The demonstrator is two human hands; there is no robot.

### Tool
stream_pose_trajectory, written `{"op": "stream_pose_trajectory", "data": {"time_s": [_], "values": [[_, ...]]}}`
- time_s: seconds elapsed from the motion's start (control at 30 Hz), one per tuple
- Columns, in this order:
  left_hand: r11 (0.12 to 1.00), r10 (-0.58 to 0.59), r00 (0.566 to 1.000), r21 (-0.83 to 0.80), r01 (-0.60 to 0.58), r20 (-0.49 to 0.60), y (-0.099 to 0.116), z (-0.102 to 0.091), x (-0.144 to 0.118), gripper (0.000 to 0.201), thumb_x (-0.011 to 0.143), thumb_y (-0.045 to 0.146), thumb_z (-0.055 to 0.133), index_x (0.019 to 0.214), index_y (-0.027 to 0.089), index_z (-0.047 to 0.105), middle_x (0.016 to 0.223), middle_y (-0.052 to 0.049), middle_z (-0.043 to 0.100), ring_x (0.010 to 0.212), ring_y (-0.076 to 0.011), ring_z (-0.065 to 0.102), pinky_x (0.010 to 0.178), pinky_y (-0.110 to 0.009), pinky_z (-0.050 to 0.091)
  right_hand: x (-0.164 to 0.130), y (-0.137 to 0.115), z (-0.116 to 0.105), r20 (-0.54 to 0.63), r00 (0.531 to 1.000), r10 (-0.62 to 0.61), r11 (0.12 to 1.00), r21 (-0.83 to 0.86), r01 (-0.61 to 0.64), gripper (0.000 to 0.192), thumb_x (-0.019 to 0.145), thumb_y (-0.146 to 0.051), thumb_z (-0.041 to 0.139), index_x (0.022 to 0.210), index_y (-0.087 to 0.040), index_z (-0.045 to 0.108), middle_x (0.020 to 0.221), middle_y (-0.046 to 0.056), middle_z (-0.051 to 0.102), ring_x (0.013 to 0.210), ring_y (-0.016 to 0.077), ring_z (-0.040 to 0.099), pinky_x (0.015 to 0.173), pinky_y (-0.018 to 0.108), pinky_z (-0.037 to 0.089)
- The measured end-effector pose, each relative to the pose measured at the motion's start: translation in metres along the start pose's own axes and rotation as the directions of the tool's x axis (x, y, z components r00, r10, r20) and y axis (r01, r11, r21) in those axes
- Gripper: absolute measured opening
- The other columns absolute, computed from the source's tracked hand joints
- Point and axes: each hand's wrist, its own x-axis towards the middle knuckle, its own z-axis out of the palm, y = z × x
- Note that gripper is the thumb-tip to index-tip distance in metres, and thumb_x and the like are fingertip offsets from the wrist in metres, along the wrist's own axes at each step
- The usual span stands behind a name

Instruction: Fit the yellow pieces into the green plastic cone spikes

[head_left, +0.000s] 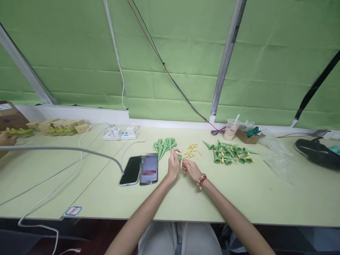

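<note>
Blue-bordered sticker near the table's front edge is showing a red mark resembling a slanted 8. Plastic cup is bearing print too small for reading. Carton is carrying an illegible white label. Right-hand phone's screen is appearing pixelated, unreadable.

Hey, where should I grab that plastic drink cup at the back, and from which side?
Probably around the upper side wall of the cup, coming from the front, over the green cones. It stands upright; the cardboard box crowds its right, cables lie at its left, and the straw sticks up from the top.
</note>
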Motion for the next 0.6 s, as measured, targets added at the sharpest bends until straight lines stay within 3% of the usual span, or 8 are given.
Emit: {"op": "stream_pose_trajectory", "data": {"time_s": [0.1, 0.3, 0.43, 0.6], "values": [[0.997, 0.068, 0.997, 0.049, -0.066, -0.029, 0.0, -0.002, 0.0, 0.028, 0.088, 0.038, 0.024, 0.09, 0.02, 0.045, 0.046, 0.008, 0.024, 0.04, -0.0095, 0.026, 0.045, -0.022, 0.023, -0.001, -0.003, 0.001, 0.086, 0.993, 0.075, 0.984, 0.153, -0.088, 0.049, 0.077, -0.068, 0.031, 0.061, -0.022, 0.03, 0.049, -0.006, 0.035, 0.044, 0.0102, 0.042, 0.048, 0.025, 0.04], [0.999, 0.023, 0.997, 0.03, -0.02, -0.08, 0.004, -0.002, 0.003, 0.024, 0.086, 0.034, 0.027, 0.081, 0.02, 0.046, 0.055, 0.005, 0.036, 0.046, -0.0103, 0.032, 0.051, -0.023, 0.028, -0.007, -0.012, -0.007, 0.099, 0.994, 0.048, 0.997, 0.056, -0.054, 0.038, 0.077, -0.058, 0.045, 0.071, -0.02, 0.042, 0.055, -0.004, 0.05, 0.045, 0.0097, 0.048, 0.047, 0.024, 0.042], [0.999, 0.029, 1.0, 0.035, -0.029, -0.004, 0.0, 0.001, 0.005, 0.025, 0.084, 0.029, 0.026, 0.071, 0.019, 0.045, 0.063, 0.002, 0.045, 0.055, -0.0112, 0.039, 0.058, -0.023, 0.033, -0.005, -0.007, -0.006, 0.088, 0.994, 0.06, 0.995, 0.08, -0.067, 0.036, 0.078, -0.056, 0.044, 0.071, -0.02, 0.044, 0.054, -0.005, 0.05, 0.046, 0.0098, 0.049, 0.048, 0.024, 0.042], [0.996, -0.052, 0.996, 0.069, 0.057, -0.069, -0.004, 0.003, 0.007, 0.023, 0.081, 0.021, 0.027, 0.068, 0.019, 0.046, 0.071, -0.001, 0.051, 0.069, -0.0131, 0.048, 0.07, -0.024, 0.036, -0.003, -0.006, -0.004, 0.05, 0.999, 0.022, 1.0, 0.016, -0.022, 0.033, 0.079, -0.051, 0.045, 0.067, -0.021, 0.04, 0.05, -0.007, 0.046, 0.043, 0.0092, 0.048, 0.046, 0.023, 0.041]]}}
